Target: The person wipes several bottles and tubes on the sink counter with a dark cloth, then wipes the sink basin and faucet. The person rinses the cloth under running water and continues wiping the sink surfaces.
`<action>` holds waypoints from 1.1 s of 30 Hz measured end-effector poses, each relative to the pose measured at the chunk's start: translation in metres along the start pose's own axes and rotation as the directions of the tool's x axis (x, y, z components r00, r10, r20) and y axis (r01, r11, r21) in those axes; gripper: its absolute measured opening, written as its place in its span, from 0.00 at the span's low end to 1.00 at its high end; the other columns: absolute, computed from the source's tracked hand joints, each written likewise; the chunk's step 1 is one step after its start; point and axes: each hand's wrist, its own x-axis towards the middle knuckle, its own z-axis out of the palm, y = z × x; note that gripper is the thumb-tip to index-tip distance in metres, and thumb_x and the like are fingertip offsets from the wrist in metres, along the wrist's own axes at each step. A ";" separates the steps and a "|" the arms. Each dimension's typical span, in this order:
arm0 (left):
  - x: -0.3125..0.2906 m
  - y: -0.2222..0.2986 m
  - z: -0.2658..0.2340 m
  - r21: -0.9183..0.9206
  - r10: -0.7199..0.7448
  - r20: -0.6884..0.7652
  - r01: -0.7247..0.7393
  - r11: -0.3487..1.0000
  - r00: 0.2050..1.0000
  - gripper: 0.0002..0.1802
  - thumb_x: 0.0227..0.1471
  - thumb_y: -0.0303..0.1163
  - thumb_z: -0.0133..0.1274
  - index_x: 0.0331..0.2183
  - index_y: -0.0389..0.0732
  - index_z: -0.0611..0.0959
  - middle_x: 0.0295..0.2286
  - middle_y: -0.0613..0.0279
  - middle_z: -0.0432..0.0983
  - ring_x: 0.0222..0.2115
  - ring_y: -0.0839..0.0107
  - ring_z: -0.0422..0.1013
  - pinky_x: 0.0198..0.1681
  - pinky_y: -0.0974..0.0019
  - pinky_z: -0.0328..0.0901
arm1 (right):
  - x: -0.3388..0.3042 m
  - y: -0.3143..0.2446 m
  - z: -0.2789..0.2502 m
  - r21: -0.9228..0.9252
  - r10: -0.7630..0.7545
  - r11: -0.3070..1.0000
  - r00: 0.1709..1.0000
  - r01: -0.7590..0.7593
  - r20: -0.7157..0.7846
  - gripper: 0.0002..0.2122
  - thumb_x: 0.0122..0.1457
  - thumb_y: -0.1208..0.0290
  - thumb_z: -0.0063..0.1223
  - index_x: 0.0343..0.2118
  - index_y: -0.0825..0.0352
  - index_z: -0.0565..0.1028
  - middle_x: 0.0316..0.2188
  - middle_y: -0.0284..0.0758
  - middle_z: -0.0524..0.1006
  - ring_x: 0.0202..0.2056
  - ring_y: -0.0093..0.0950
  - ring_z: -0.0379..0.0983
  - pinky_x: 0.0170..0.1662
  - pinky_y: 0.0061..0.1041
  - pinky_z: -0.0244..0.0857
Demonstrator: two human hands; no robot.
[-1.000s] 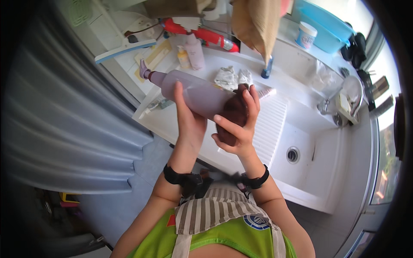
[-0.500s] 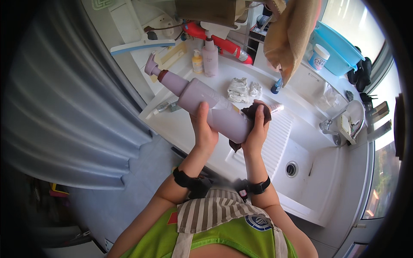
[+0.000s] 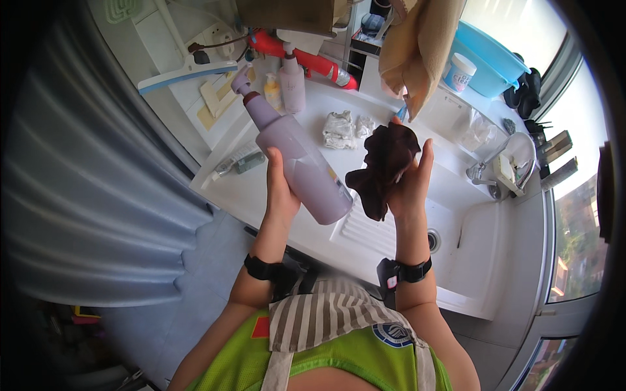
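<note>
Far to your left hangs a grey pleated curtain [image 3: 85, 163], and beside it a window squeegee with a pale blue blade [image 3: 189, 70] leans against the wall above the white counter [image 3: 254, 189]. A small clear bottle [image 3: 244, 161] lies flat near the counter's left edge.

Your left hand [image 3: 282, 186] is wrapped around a large lilac pump bottle [image 3: 301, 159], fingers closed on its lower body from behind, thumb on the side facing you. The bottle is tilted, its base low toward your chest and its pump head pointing up and to the left, held in the air over the counter's front edge. Behind it, standing on the counter, are a small yellow bottle [image 3: 272, 91] and a pale pink pump bottle [image 3: 293, 83], with a red cylinder [image 3: 306, 60] lying along the back wall.

Just right of the lilac bottle's base, your right hand [image 3: 411, 182] holds up a dark brown crumpled cloth [image 3: 385, 166]. The palm is open and upright, fingers extended behind the cloth rather than clenched; the cloth drapes against palm and fingers, nearly touching the bottle. Both are above the ribbed drainboard [image 3: 368, 231] of the white sink [image 3: 469, 228].

Crumpled white cloths [image 3: 339, 127] lie on the counter behind. A tan towel [image 3: 417, 52] hangs overhead, a blue basin [image 3: 495, 55] sits farther back, and a chrome tap [image 3: 486, 171] stands at the right.
</note>
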 end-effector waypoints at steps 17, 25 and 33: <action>0.001 -0.019 0.000 0.290 0.143 0.148 -0.181 0.940 0.979 0.33 0.63 0.53 0.32 0.56 0.35 0.64 0.51 0.52 0.65 0.52 0.63 0.62 0.55 0.63 0.57 | -0.006 0.069 0.053 -0.827 -0.435 0.011 0.747 0.562 0.502 0.32 0.56 0.73 0.51 0.62 0.72 0.52 0.58 0.57 0.56 0.56 0.54 0.59 0.57 0.41 0.57; -0.016 -0.009 -0.008 0.424 0.211 0.208 -0.283 0.860 0.955 0.33 0.63 0.53 0.32 0.58 0.35 0.62 0.52 0.54 0.65 0.52 0.65 0.62 0.55 0.65 0.57 | 0.010 0.061 0.070 -0.722 -0.401 0.451 0.842 0.525 0.361 0.23 0.64 0.70 0.42 0.62 0.69 0.56 0.46 0.44 0.70 0.44 0.33 0.68 0.49 0.27 0.62; -0.031 0.012 -0.010 0.628 0.339 0.280 -0.439 0.643 0.898 0.36 0.60 0.58 0.36 0.56 0.38 0.63 0.47 0.49 0.70 0.47 0.60 0.68 0.49 0.62 0.62 | 0.018 0.027 0.079 -0.130 -0.168 0.980 0.980 0.153 -0.106 0.27 0.65 0.54 0.38 0.61 0.67 0.58 0.39 0.36 0.75 0.38 0.25 0.72 0.43 0.25 0.65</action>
